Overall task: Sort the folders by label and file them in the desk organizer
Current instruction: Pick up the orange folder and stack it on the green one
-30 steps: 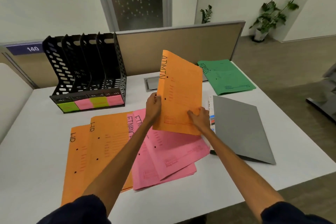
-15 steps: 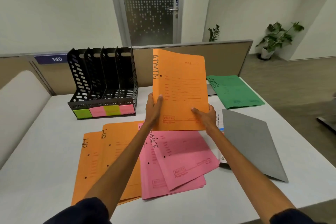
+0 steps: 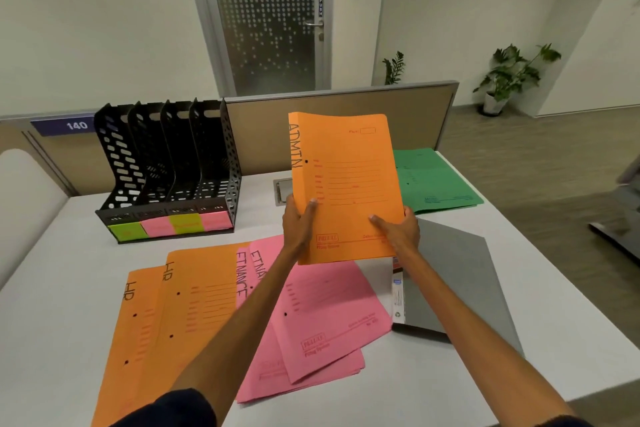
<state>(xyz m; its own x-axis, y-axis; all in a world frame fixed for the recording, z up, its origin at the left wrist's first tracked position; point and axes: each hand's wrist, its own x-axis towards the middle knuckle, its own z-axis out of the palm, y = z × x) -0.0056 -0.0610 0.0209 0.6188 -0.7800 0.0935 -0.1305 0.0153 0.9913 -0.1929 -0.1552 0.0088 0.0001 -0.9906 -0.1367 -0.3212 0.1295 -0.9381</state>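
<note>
I hold an orange folder marked ADMIN (image 3: 346,177) upright above the table. My left hand (image 3: 298,224) grips its lower left edge and my right hand (image 3: 398,230) its lower right corner. The black desk organizer (image 3: 166,170), with several empty slots and green and pink labels on its front, stands at the back left. Two orange HR folders (image 3: 162,322) lie flat at the front left. Pink FINANCE folders (image 3: 322,319) lie beside them, partly under my left arm. A green folder (image 3: 436,180) lies at the back right.
A grey binder (image 3: 464,281) lies at the right, near the table's right edge. A low brown partition (image 3: 346,121) runs along the back of the white table (image 3: 69,270). A small metal cable hatch (image 3: 282,185) sits behind the held folder.
I have lifted the ADMIN folder and turned it from tilted to upright, facing me. My head has tipped up, showing more of the door and wall.
</note>
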